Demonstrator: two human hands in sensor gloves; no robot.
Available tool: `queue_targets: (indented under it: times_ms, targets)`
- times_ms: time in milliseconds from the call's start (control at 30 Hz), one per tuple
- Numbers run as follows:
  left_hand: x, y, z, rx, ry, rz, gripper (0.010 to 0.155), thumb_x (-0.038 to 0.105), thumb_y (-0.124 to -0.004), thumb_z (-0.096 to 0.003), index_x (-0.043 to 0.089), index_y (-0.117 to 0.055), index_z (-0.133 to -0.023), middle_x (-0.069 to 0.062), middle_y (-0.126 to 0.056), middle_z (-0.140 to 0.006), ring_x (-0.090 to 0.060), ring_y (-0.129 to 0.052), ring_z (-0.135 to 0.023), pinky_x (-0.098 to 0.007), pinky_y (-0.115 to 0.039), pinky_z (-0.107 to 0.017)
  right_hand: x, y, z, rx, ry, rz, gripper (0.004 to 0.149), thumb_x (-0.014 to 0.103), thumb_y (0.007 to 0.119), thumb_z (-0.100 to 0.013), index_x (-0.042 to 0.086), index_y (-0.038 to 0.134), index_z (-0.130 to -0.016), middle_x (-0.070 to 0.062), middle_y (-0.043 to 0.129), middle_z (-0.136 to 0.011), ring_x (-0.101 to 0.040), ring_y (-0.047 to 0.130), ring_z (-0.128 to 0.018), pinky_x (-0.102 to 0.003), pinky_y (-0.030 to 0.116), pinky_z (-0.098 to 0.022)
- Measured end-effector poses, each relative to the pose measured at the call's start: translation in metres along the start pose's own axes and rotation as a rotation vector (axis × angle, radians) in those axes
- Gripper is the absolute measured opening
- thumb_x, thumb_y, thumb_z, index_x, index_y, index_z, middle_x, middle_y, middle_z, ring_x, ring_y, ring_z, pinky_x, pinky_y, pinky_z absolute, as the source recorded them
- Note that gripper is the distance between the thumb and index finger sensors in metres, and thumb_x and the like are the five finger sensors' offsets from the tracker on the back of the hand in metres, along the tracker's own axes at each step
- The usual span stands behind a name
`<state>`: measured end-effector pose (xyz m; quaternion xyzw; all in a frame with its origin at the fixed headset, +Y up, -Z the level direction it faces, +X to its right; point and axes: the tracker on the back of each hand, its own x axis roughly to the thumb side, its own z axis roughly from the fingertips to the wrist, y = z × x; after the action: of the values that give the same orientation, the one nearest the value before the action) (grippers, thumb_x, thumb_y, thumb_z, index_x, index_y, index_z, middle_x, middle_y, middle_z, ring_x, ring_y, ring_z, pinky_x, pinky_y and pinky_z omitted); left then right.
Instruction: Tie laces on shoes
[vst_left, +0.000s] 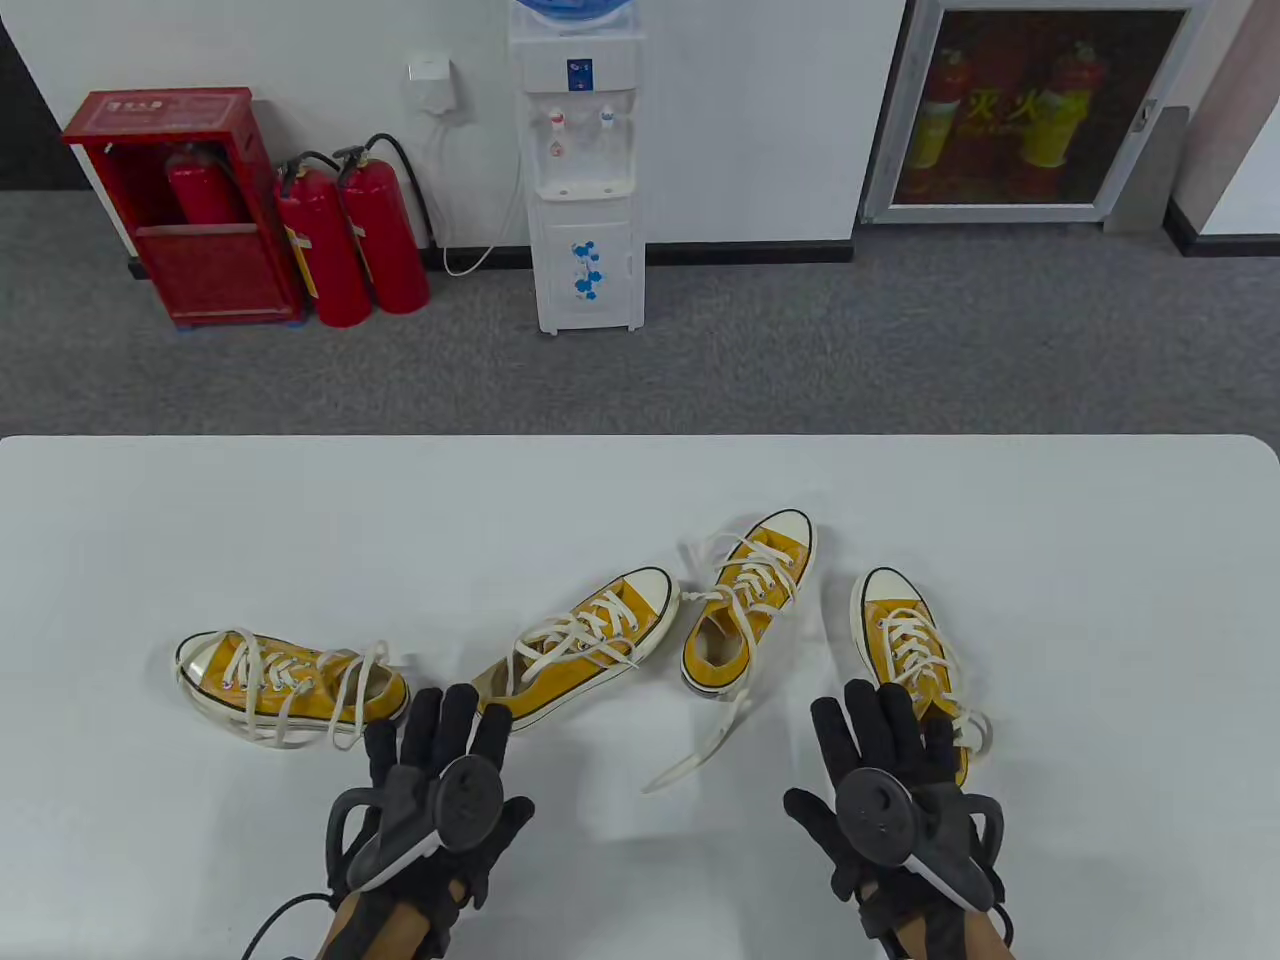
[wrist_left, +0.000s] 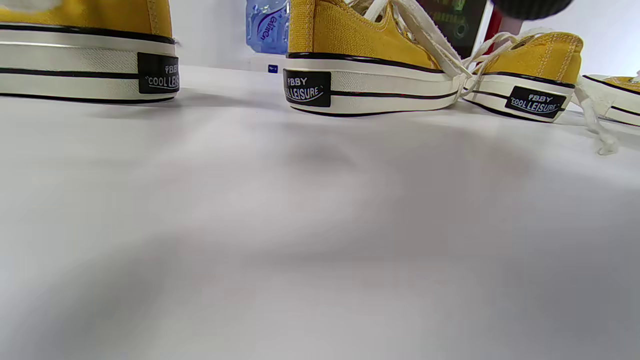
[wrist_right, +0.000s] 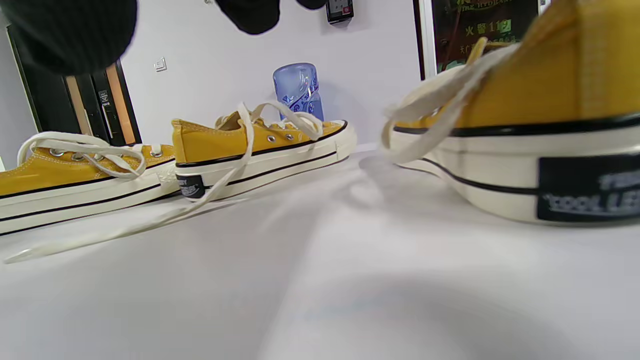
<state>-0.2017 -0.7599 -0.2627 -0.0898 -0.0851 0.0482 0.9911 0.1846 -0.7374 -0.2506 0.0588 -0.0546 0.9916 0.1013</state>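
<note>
Several yellow canvas sneakers with cream laces lie on the white table (vst_left: 200, 520). The leftmost shoe (vst_left: 290, 685) lies sideways with loose laces. A second shoe (vst_left: 590, 640) and a third shoe (vst_left: 745, 615) point away; the third's long loose lace (vst_left: 700, 750) trails toward me. The rightmost shoe (vst_left: 910, 650) has its heel under my right hand's fingers. My left hand (vst_left: 440, 735) is flat and empty, fingertips near the heels of the first two shoes (wrist_left: 85, 55) (wrist_left: 360, 65). My right hand (vst_left: 885, 735) is flat and empty; whether it touches the heel (wrist_right: 540, 140) is unclear.
Beyond the table's far edge stand a water dispenser (vst_left: 585, 170), red fire extinguishers (vst_left: 350, 240) and a red cabinet (vst_left: 190, 200) on grey carpet. Bare table surface lies in front of both hands and between them.
</note>
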Motion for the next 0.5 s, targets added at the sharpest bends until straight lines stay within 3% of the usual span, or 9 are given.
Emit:
queue_targets:
  times_ms: [500]
  targets:
    - [-0.0003,0.0020,-0.0004,-0.007,-0.003,0.008,0.087,0.066,-0.058,-0.0449,0.033,-0.015,-0.112,-0.005,0.006,-0.119,-0.043,0.001,-0.113,-0.076,-0.005,-0.070,-0.0019,-0.0022,0.0005,-0.009,0.003,-0.012,0.086,0.065,0.069,-0.037,0.028,0.036,-0.108,-0.002,0.015,-0.115,-0.040,0.019,-0.109,-0.071,0.017,-0.072]
